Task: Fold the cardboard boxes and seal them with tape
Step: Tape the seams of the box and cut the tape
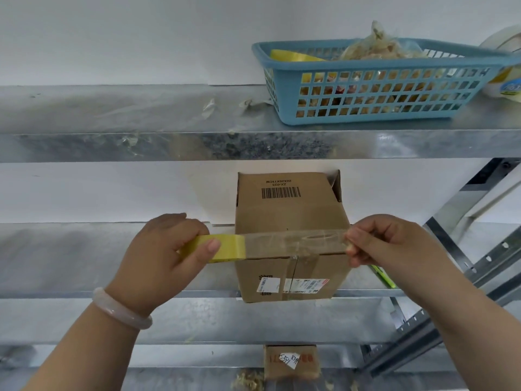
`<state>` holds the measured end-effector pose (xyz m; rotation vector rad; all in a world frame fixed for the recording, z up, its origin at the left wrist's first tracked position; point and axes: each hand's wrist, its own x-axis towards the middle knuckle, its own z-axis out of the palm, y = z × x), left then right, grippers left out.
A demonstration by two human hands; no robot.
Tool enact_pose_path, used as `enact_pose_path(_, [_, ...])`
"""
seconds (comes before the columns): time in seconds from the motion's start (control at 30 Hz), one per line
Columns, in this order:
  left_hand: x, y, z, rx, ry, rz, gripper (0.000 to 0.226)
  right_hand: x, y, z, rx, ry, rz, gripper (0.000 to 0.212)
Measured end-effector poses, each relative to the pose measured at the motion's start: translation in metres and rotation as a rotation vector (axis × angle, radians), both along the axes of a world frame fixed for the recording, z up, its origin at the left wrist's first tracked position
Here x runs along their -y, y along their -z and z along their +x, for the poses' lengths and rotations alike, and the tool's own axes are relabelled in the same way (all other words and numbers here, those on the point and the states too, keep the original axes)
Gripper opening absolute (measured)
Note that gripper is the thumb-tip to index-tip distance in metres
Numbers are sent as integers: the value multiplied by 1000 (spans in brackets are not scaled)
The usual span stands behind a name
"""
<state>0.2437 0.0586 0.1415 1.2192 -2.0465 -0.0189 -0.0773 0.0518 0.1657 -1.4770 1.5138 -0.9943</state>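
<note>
Risk mid-frame: tape strip (296, 240) stretched betw. left hand (166, 249) gripping roll (217, 247) & right hand (386, 244) pinching free end, could wrinkle/stick crooked over box (290, 266) seam if tension slips.

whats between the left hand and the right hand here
In the head view, a strip of clear tape is stretched from the yellow roll in the left hand to the right hand, across the cardboard box.

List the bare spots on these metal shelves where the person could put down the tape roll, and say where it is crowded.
Free: the middle shelf left of the cardboard box, behind the left hand, and the upper shelf left of the blue basket, apart from a few tape scraps. Crowded: the upper shelf's right end, with basket and tape rolls.
</note>
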Motion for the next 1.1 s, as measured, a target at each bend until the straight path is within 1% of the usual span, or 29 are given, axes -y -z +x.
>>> enact_pose_path(0.1, [3,-1,-3,35,-1,-8,32,3,10,-10,33,74,16,13])
enact_pose_path(0.17, [4,0,0,-1,-3,53,30,7,13,-18,24,101,21,12])
enact_pose_path(0.23, [5,3,3,8,-34,78,31,8,15,-24,6,95,25,12])
enact_pose_path(0.37, [6,8,2,217,-184,-22,45,10,22,-33,22,121,51,11])
enact_pose_path(0.47, [11,15,3,260,-143,-32,55,12,30,-40,29,130,84,11])
enact_pose_path(0.53, [13,23,6,169,-67,30,53,13,33,-44,41,148,95,12])
enact_pose_path(0.63, [14,28,10,-74,-3,226,45,13,38,-49,70,165,117,11])
enact_pose_path(0.7, [14,29,12,-130,-20,282,39,12,41,-50,81,170,120,11])
enact_pose_path(0.77, [14,31,10,-77,-63,250,35,12,43,-49,75,173,121,11])
enact_pose_path(0.83, [15,31,7,79,-137,123,33,12,46,-51,65,184,119,11])
enact_pose_path(0.9, [16,32,6,236,-219,14,44,12,48,-54,43,185,113,12])
enact_pose_path(1.0, [17,36,9,290,-243,-30,59,15,47,-57,-6,141,121,12])
enact_pose_path(1.1, [21,42,8,307,-244,-39,61,20,51,-58,-9,142,124,14])
